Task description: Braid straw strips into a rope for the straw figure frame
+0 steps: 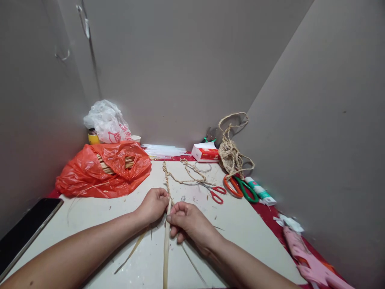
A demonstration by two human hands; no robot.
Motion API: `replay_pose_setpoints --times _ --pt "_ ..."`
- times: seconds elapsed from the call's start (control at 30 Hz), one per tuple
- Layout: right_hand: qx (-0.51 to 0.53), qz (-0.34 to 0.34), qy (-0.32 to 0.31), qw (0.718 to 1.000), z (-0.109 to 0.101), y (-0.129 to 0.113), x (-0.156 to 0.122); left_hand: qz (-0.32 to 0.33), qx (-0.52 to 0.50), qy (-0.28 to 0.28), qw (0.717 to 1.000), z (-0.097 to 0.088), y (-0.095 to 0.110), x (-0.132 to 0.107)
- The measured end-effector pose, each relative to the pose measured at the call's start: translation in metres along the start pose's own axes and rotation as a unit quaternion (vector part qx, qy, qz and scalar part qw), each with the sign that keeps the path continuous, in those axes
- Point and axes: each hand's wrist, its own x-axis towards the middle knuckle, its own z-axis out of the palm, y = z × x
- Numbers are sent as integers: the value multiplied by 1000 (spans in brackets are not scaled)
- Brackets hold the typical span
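Note:
A braided straw cord (166, 176) runs over the white board and loops away toward the back right. At its near end, my left hand (155, 204) pinches the braid between thumb and fingers. My right hand (188, 222), just to the right and closer to me, has thumb and fingers closed on a pale flat straw strip (166, 253) that hangs toward the front edge. Thinner loose strands (132, 251) spread out below both hands. Part of the braid is hidden behind my fingers.
An orange-red plastic bag (105, 172) of straw lies back left, above a phone (27, 228). Red-handled scissors (218, 194), larger scissors with orange and green handles (246, 190), a coiled rope (231, 156) and a tissue box (206, 152) sit right. A pink glue gun (309, 261) lies front right.

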Motion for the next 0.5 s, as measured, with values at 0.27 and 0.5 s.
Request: replay_pose_setpoints --times 0.27,0.5 --pt "65 47 -28 996 -2 -6 -2 -49 -106 15 993 5 2 -2" --pt "73 41 -39 996 9 -4 -5 -3 -33 41 999 5 -2 1"
